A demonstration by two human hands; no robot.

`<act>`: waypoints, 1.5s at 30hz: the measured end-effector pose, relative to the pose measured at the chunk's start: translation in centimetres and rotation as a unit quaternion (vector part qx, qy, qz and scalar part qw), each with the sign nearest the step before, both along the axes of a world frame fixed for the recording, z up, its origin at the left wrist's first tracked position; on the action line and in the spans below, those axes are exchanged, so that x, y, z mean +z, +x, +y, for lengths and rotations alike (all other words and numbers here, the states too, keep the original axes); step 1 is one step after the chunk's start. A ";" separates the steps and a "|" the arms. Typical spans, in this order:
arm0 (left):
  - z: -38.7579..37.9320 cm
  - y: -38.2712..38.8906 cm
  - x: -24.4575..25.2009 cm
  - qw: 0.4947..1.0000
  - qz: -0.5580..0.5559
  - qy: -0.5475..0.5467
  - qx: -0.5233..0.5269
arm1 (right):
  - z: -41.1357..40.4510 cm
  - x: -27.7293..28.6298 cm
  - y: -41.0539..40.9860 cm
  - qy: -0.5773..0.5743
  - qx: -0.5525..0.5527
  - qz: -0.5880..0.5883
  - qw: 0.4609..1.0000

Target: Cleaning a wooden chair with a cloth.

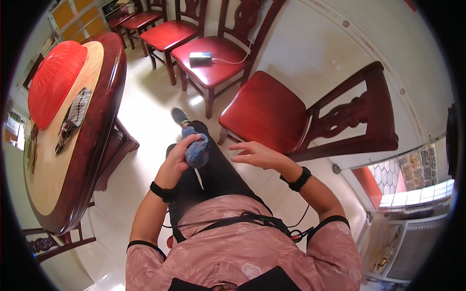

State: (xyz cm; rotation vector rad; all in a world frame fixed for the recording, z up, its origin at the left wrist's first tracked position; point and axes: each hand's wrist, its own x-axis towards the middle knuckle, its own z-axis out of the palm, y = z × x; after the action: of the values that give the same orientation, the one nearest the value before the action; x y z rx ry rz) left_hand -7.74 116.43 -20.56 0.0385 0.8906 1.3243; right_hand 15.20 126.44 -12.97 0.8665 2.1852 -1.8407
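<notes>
My left hand (179, 153) grips a bunched blue cloth (197, 148), which looks like terry fabric, and holds it over my dark trousers. Fingers apart and pointing left, my right hand (254, 155) is empty. It hovers by the near edge of a red wooden chair seat (265, 111); whether it touches the seat I cannot tell. The carved chair back (349, 112) extends to the right of that seat. Both wrists wear black bands.
To the left stands an oval wooden table (47, 192) bearing a red dome-shaped cover (56, 80) and a checked cloth (78, 107). Several red chairs line the wall ahead; the nearest seat (225, 58) carries a small device (200, 58) with a white cable. Thin black cables cross my waist.
</notes>
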 end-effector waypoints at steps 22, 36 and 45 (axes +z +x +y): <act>-0.2 -7.2 -11.3 0.976 -0.014 -0.204 0.077 | 8.2 -14.7 -4.5 0.139 0.074 -0.177 0.972; -6.2 -7.9 -15.3 0.982 -0.013 -0.116 0.147 | 6.3 -20.2 2.4 0.323 0.012 -0.119 0.939; -6.6 -4.5 -14.6 0.961 0.170 -0.086 0.198 | 3.5 -15.5 -3.8 0.127 0.206 -0.019 0.970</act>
State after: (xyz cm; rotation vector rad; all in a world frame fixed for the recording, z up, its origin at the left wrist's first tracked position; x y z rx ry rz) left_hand -12.20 109.82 -35.16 -0.0523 1.3565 1.6349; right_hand 11.38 129.97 -28.44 0.4293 2.3852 -1.3621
